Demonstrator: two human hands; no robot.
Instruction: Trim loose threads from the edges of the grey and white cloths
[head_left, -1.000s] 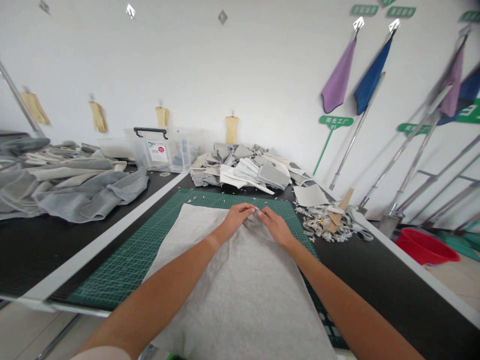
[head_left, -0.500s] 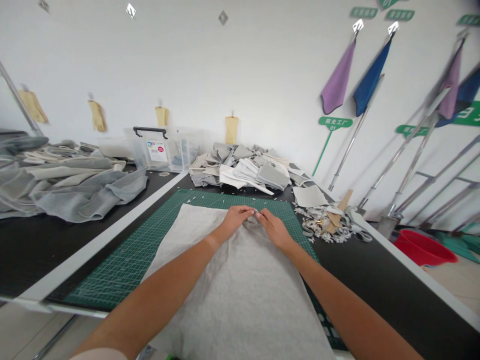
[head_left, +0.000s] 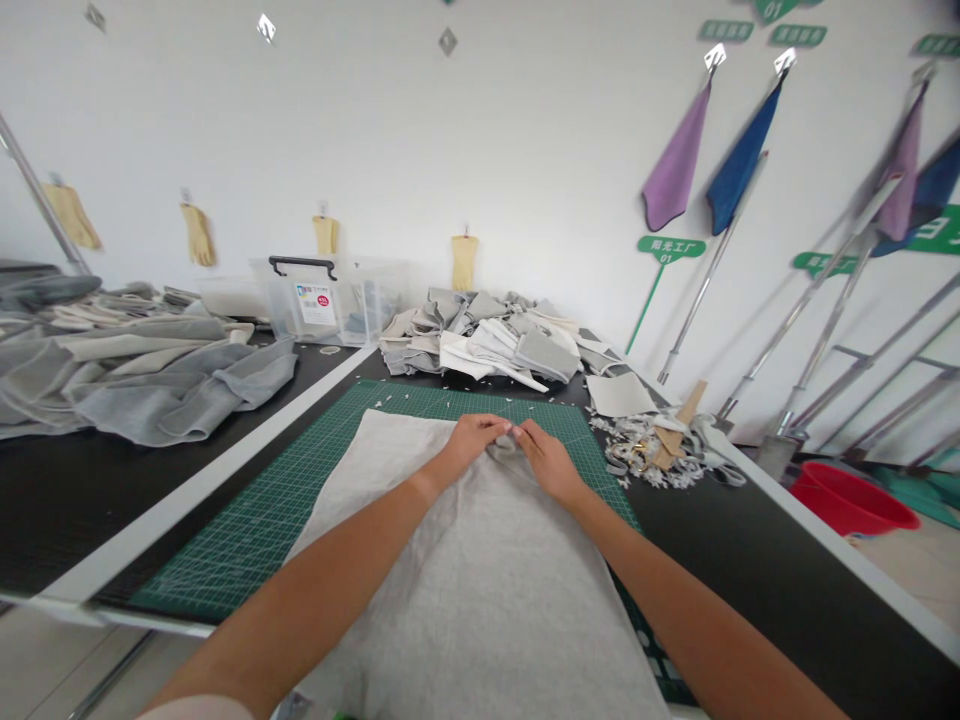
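Slightly nearer the wearer than a second earlier, the left hand (head_left: 474, 442) and right hand (head_left: 551, 460) had shifted with the far edge of the grey cloth (head_left: 495, 590). Thumbs and fingers were closed, their tips meeting and pinching that edge, where a small fold gathered. Most of the cloth lay over a green cutting mat (head_left: 240, 540) on a black table (head_left: 720, 540). Beyond sat a heap of fabric pieces (head_left: 510, 345) and a clear box (head_left: 315, 305); scraps (head_left: 637, 460) lay right of the mat, a red bucket (head_left: 851, 497) past the table. Fingers hid the pinched spot; the frame cut off the cloth's near end.
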